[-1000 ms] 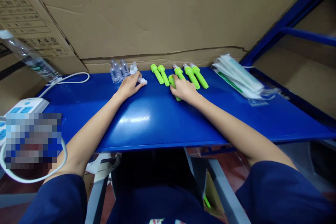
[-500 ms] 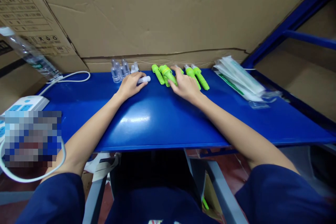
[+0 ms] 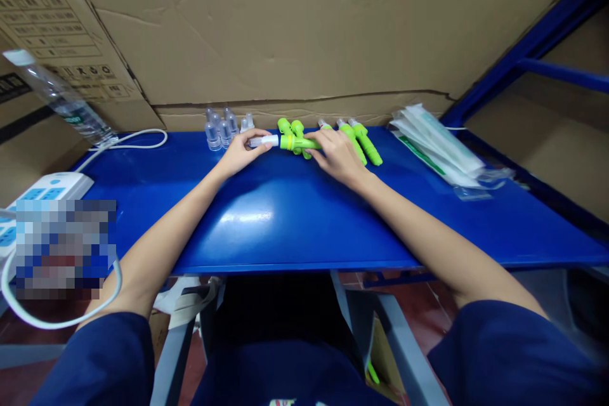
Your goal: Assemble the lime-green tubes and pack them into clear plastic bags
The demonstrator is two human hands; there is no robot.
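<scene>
My left hand point(image 3: 239, 155) pinches a clear plastic tube with a white end point(image 3: 269, 140), pointing right. My right hand point(image 3: 341, 157) grips a lime-green tube with a yellow ring point(image 3: 291, 143), lying level. The white end and the green tube's ringed end face each other and are very close; whether they touch I cannot tell. Behind the held tube rest two more lime-green tubes point(image 3: 284, 124), partly covered. Right of my right hand lie lime-green tubes with clear tips point(image 3: 367, 144). Several clear bullet-shaped caps point(image 3: 214, 135) stand beyond my left hand, beside small clear pieces point(image 3: 248, 121).
Cardboard point(image 3: 295, 32) walls the back of the blue table point(image 3: 285, 222). At right lie white-and-green plastic packets point(image 3: 435, 146). A water bottle point(image 3: 71, 111) leans at left, near a white power strip point(image 3: 59, 189) with a looping cable point(image 3: 61, 323).
My right hand has turned the lime-green tube level, its ringed end now toward the left. My left hand keeps the clear tube, its white end now beside the green one.
</scene>
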